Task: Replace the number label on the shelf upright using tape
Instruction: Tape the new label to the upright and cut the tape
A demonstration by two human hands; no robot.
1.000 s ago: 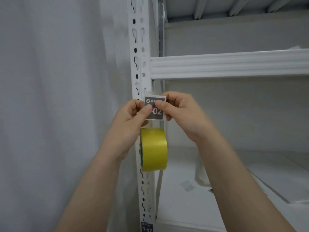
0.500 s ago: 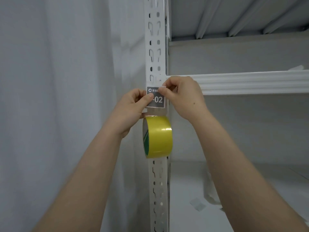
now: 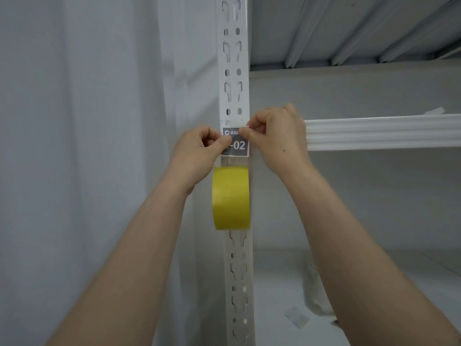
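A grey number label reading "-02" lies flat against the white slotted shelf upright. My left hand pinches the label's left edge with thumb and forefinger. My right hand pinches its top right corner. A yellow tape roll hangs right below the label in front of the upright, joined to it by a short strip of clear tape; how the roll is carried under my left hand is hidden.
A white shelf beam runs right from the upright at label height. Below it, the lower shelf board carries scraps of tape and paper. A pale wall fills the left side.
Both hands have carried the label and the hanging tape roll up the upright, from below the beam to level with it. The grips look unchanged.
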